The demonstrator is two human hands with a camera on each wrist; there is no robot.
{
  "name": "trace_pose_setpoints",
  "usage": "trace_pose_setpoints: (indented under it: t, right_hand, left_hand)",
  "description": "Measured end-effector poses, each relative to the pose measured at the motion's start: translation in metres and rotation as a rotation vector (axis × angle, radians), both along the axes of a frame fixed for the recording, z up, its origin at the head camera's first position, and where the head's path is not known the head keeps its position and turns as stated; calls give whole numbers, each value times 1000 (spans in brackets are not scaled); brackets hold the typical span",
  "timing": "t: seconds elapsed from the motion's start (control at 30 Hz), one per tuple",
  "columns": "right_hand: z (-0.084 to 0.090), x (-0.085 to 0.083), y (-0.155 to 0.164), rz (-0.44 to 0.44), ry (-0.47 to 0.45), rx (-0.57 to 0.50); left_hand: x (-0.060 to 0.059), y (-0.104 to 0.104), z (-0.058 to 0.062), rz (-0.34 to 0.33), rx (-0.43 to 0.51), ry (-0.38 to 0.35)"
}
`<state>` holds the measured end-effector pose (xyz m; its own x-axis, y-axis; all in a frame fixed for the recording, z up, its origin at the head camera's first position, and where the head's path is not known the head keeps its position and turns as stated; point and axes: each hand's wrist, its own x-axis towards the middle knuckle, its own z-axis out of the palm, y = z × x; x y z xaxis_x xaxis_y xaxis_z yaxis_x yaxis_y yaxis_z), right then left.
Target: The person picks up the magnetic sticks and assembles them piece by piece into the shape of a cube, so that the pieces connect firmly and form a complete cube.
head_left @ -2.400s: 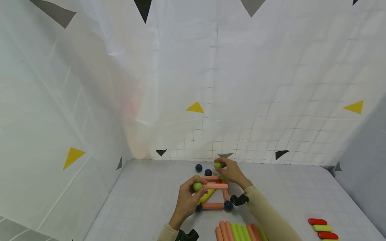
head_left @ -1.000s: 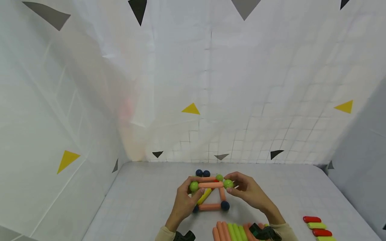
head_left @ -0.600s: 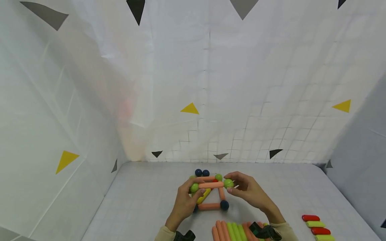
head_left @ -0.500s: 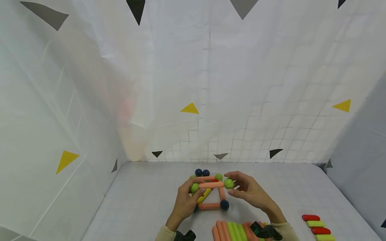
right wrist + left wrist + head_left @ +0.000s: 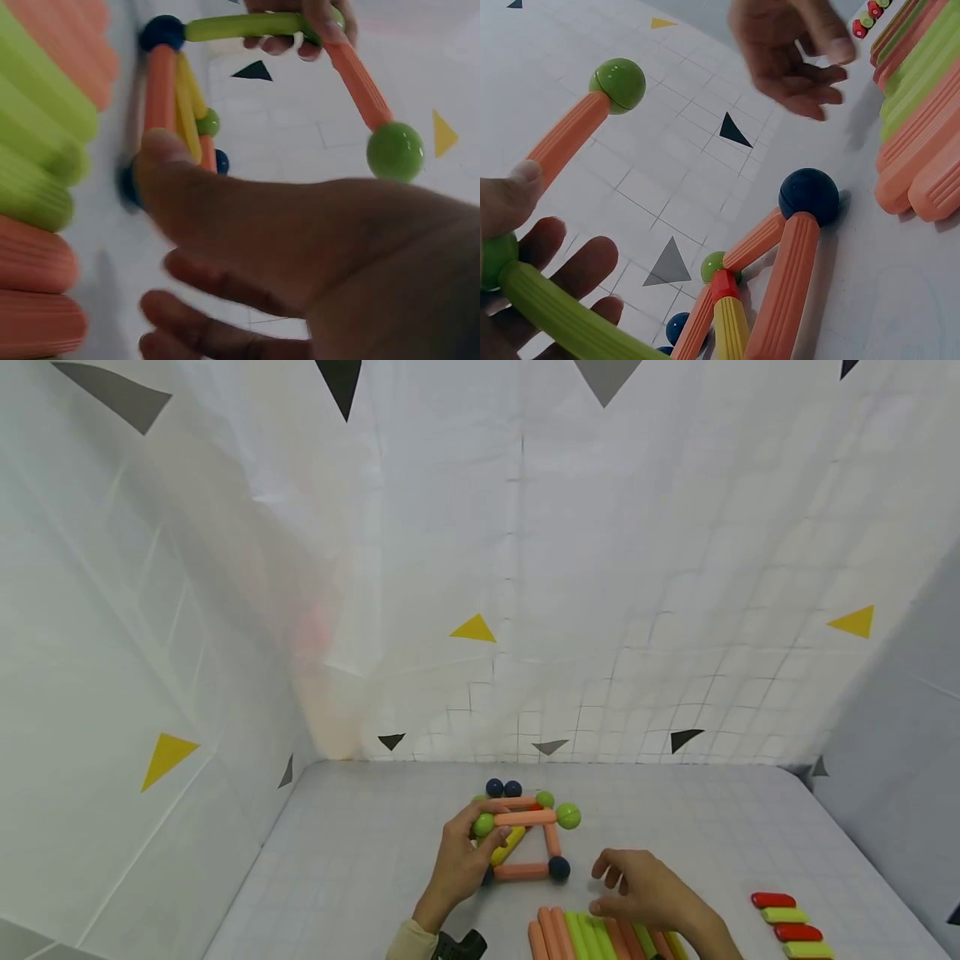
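Observation:
My left hand [image 5: 456,858] grips a green ball [image 5: 483,824] where it meets an orange stick [image 5: 527,818]; the thumb presses on the stick. At that stick's far end sits another green ball [image 5: 568,816], unsupported from below. From the gripped ball a green stick [image 5: 240,28] runs down to a dark blue ball [image 5: 162,33] on a base frame. Orange sticks [image 5: 522,872], blue and green balls and a yellow stick [image 5: 510,846] crossing inside make up this base on the table. My right hand [image 5: 648,893] holds nothing, fingers loosely bent, over the stick row's far end.
A row of orange, green and yellow sticks [image 5: 581,937] lies at the near edge. Short red and yellow-green pieces [image 5: 783,915] are lined up at the right. Two loose blue balls [image 5: 494,787] lie behind the frame. White sheeting [image 5: 570,568] rises at the back and sides.
The right hand set a green ball on the orange stick's right end, then let go and dropped down and right toward the stick row. The left hand kept its grip.

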<state>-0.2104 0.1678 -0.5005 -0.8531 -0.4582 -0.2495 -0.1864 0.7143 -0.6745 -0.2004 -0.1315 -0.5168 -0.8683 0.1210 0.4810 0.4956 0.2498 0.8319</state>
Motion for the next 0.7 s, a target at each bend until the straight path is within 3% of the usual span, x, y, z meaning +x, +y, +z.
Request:
trace_pose_setpoints:
  t: [0.13,0.23,0.5,0.7]
  right_hand:
    - [-6,11,-6,-76,-57,202]
    - [-10,19,-6,-103,-84,285]
    - [-21,30,-1,-56,-27,240]
    - [-18,31,-12,-38,112,218]
  left_hand:
    - [0,0,0,13,0,-34]
    - [0,0,0,15,-4,-55]
    - [0,-1,0,18,-12,-81]
    - [0,-2,-1,8,-8,-82]
